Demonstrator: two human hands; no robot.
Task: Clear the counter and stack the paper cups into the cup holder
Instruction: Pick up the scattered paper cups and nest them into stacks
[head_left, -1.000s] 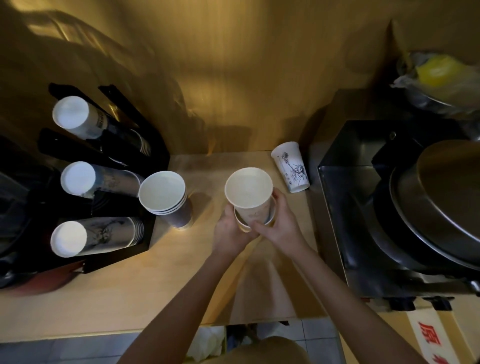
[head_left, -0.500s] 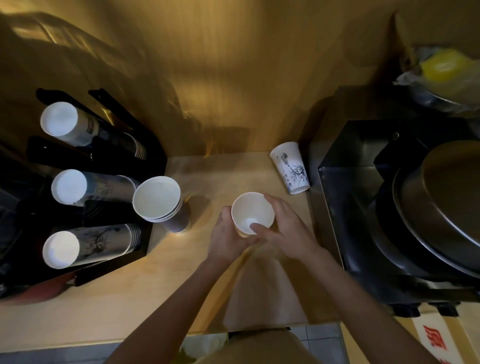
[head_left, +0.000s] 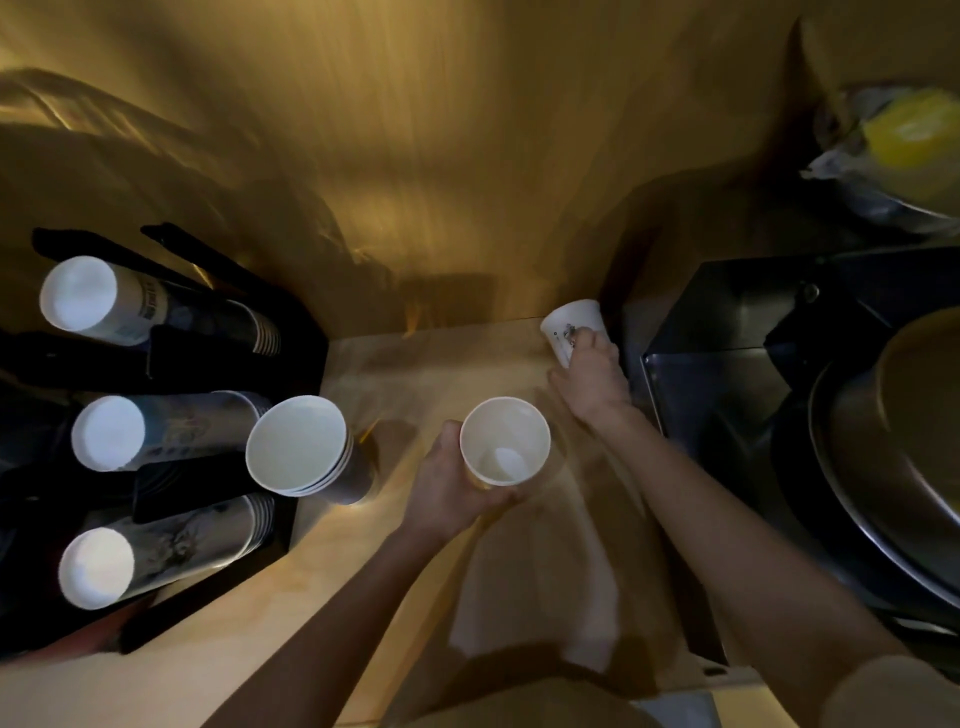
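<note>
My left hand (head_left: 457, 493) grips a nested stack of white paper cups (head_left: 505, 441), mouth up, above the middle of the wooden counter (head_left: 363, 561). My right hand (head_left: 589, 376) is closed around an upside-down printed paper cup (head_left: 569, 325) at the counter's back right, beside the black machine. A second stack of upright cups (head_left: 301, 449) stands on the counter next to the black cup holder (head_left: 218, 358), whose three slots hold tilted cup stacks (head_left: 93, 296), (head_left: 111, 431), (head_left: 98, 566).
A black metal machine (head_left: 727, 395) with a large round steel lid (head_left: 893, 457) fills the right side. A bag with something yellow (head_left: 904, 135) sits at the upper right. A wooden wall rises behind the counter.
My right hand left the nested cups and reached back right to the upside-down printed cup. The left hand now holds the nested cups alone.
</note>
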